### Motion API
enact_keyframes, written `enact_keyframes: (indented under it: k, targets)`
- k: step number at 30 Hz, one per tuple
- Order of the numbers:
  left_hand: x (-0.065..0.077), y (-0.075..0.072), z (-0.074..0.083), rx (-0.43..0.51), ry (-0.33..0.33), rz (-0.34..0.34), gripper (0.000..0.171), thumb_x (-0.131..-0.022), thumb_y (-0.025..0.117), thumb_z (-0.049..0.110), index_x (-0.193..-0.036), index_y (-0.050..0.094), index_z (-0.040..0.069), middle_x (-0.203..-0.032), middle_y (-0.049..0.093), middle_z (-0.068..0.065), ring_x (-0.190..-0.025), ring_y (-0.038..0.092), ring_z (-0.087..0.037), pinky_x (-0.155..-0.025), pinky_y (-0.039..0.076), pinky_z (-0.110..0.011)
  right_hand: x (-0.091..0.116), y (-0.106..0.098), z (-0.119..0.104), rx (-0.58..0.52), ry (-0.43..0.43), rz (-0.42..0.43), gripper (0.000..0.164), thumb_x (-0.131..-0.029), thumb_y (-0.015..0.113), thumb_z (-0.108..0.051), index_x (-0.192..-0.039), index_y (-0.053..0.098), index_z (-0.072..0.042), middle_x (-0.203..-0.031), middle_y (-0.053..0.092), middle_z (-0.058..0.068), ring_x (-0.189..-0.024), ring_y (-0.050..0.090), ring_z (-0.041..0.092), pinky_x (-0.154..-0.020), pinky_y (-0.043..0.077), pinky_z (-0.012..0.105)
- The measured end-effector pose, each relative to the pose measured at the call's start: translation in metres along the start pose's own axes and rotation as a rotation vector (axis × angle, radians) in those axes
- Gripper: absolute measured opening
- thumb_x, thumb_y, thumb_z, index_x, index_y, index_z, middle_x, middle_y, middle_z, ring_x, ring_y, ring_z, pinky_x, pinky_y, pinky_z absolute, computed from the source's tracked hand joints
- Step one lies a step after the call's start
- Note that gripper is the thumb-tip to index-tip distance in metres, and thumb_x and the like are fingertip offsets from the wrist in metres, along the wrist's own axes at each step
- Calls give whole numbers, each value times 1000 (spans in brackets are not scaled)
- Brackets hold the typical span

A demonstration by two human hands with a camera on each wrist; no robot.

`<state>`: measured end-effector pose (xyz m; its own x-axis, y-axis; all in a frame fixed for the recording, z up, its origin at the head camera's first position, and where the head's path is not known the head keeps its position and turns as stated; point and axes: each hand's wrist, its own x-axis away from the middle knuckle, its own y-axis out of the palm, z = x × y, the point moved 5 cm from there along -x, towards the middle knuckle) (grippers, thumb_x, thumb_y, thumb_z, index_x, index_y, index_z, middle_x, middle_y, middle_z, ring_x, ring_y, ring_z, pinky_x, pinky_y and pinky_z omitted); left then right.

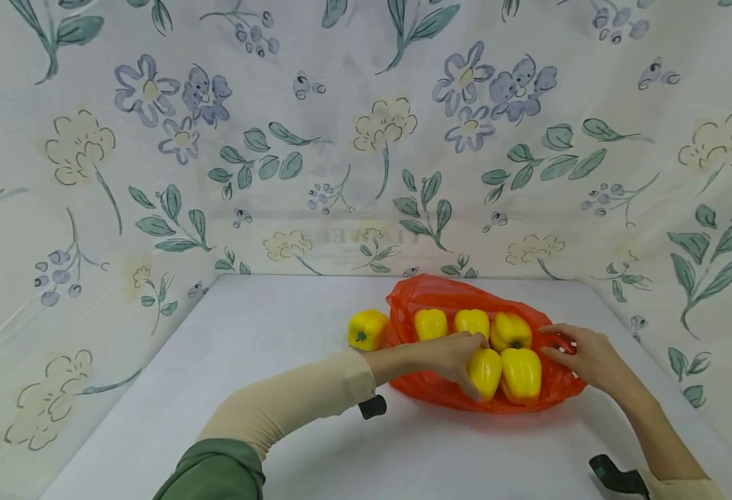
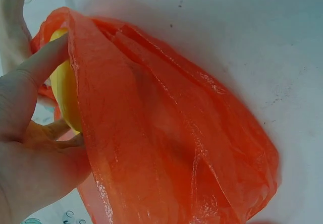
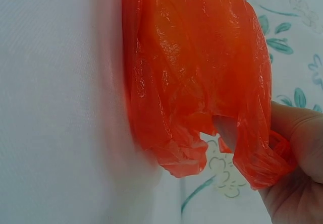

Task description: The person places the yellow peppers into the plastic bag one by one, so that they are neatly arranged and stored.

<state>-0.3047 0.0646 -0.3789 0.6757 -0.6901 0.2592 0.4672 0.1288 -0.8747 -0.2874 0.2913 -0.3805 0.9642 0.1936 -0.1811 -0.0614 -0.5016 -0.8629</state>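
A red plastic bag [image 1: 441,292] lies wide at its mouth on the table, with several yellow bell peppers inside it. My left hand [image 1: 456,354] reaches over the bag's left side and grips the front-left bell pepper [image 1: 485,375]; in the left wrist view, thumb and fingers lie around that yellow pepper behind the bag's rim. Another bell pepper [image 1: 521,376] sits right beside it, and more stand in the row behind. At the bag's right end, my right hand [image 1: 585,357] holds the bag's edge near a handle loop, which shows in the right wrist view.
One yellow bell pepper [image 1: 368,330] lies outside the bag, just to its left. The white tabletop [image 1: 266,326] ends at the back against a floral-patterned sheet [image 1: 341,173], which also rises along both sides.
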Motion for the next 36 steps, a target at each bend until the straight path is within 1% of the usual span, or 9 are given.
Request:
enact_keyframes:
  k: [5, 8, 16, 23, 30, 36]
  targets:
    - [0, 2, 0, -10, -39, -1, 78, -73, 85, 41, -135, 41, 27, -123, 50, 9, -104, 48, -4, -93, 50, -21, 0, 2, 1, -11, 17, -16, 41, -89, 72, -22, -125, 62, -5, -117, 63, 27, -91, 60, 27, -65, 61, 31]
    - [0, 2, 0, -20, -41, 6, 79, -73, 85, 42, -136, 40, 27, -122, 50, 9, -103, 48, -4, -93, 50, -21, 0, 2, 0, -17, 22, -18, 41, -88, 72, -21, -124, 63, -5, -117, 63, 27, -91, 60, 27, -65, 61, 31]
    - [-4, 4, -3, -26, -23, 37, 85, -72, 84, 45, -140, 37, 22, -126, 50, 5, -107, 50, -4, -101, 47, -20, 0, 2, 1, -24, 18, -17, 41, -88, 72, -22, -123, 63, -5, -115, 64, 26, -90, 59, 25, -66, 61, 31]
    - [-6, 8, -6, -28, 3, 50, 87, -72, 83, 48, -140, 36, 20, -127, 50, 4, -106, 50, -4, -100, 46, -18, 0, 4, 2, -16, 15, -13, 40, -87, 73, -22, -123, 64, -5, -114, 65, 25, -91, 59, 26, -67, 61, 33]
    - [-4, 7, -7, 17, 27, 54, 88, -73, 83, 47, -141, 34, 20, -129, 50, 5, -113, 47, -5, -103, 45, -21, -1, 2, 1, -17, 18, -8, 40, -87, 73, -21, -123, 64, -5, -115, 64, 27, -90, 59, 27, -66, 61, 33]
    - [-2, 9, -9, 29, 54, 54, 87, -74, 81, 48, -141, 33, 21, -133, 49, 4, -117, 47, -6, -105, 45, -22, 0, 3, 2, -21, 27, -15, 40, -87, 73, -21, -123, 64, -5, -116, 64, 27, -92, 59, 28, -68, 61, 36]
